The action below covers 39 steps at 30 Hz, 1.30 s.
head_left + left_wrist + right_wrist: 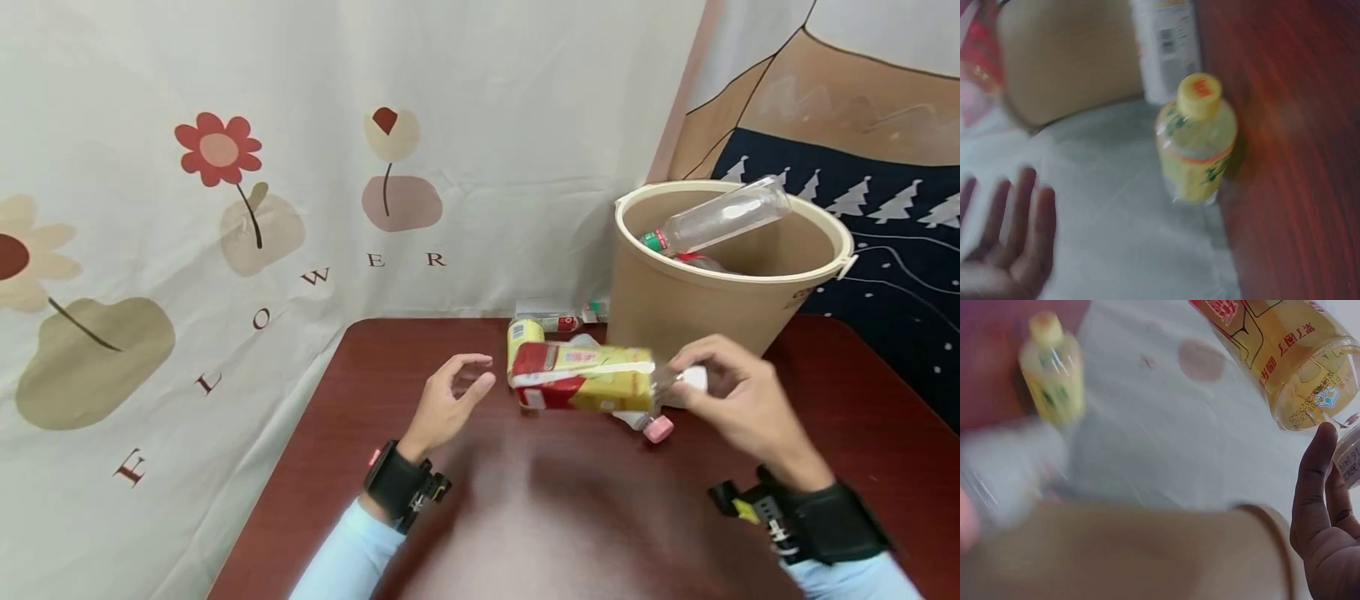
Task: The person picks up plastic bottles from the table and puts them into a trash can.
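Observation:
My right hand (738, 400) pinches a plastic bottle (585, 377) by its white cap and neck. The bottle lies sideways in the air above the table, its red and yellow label facing me and its base toward the left. In the right wrist view the fingers (1313, 487) are beside the white cap (1350, 459). My left hand (444, 404) hovers left of the bottle's base, apart from it, with nothing held. Its fingers (1022, 212) are spread and relaxed in the left wrist view.
A beige bin (675, 308) stands at the table's back right, with a clear bottle (727, 215) leaning inside its rim. Behind the held bottle are a yellow bottle (1197, 162), a pink-capped bottle (658, 429) and others. A printed cloth (525, 125) hangs behind the table (315, 500).

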Motion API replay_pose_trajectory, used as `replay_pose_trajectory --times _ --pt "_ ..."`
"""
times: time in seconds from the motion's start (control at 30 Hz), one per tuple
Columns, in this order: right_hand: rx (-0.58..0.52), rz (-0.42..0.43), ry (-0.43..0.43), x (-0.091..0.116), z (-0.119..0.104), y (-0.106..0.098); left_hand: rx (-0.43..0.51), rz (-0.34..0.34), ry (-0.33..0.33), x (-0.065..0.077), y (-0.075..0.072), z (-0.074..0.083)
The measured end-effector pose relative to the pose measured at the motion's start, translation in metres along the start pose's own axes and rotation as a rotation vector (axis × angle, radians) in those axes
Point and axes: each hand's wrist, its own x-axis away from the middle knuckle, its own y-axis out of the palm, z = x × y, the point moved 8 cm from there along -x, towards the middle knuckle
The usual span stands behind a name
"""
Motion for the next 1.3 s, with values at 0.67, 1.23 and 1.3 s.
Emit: replay_pose_trajectory --times 0.67,1.23,1.3 --pt "0.544 0.281 0.152 -0.113 -0.072 -0.141 -0.513 -0.137 -0.511 -0.031 0.058 -0.067" --pt "1.075 0.038 0.190 -0.160 -0.078 -0.138 -0.540 -0.122 -0.552 -0.034 0.079 -0.083" --pt "1.109 0.019 0.168 -0.163 -0.079 -0.134 -0.549 -0.117 -0.554 -0.034 0.081 -0.083"
